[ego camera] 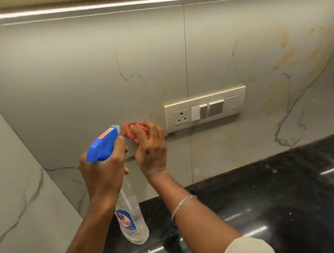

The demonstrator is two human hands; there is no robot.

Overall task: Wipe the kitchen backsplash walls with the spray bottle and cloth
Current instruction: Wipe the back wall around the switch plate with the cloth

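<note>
My left hand [102, 173] is clamped round the neck of the spray bottle [131, 224], fingers curled under its blue trigger head [102, 146]; the nozzle points at the backsplash [83, 85] and the body hangs down over the counter's edge. The bottle is clear plastic with a thin dip tube inside; whatever liquid it holds is colourless, and I cannot tell its level. Its round blue-and-white label [125, 222] carries red letters ending in what looks like "olin"; the start is hidden behind my wrist. An orange sticker [106, 133] sits on the trigger head, its print too small to read.

Just beside it, my right hand [151, 151] grips a bunched pink-red cloth [134, 132] and presses it against the backsplash, low on the grey veined tile; a metal bangle [182, 207] circles that wrist. Near the cloth, up and to the right, is a switch plate [203, 107] with one socket; below runs the black speckled counter [268, 200].
</note>
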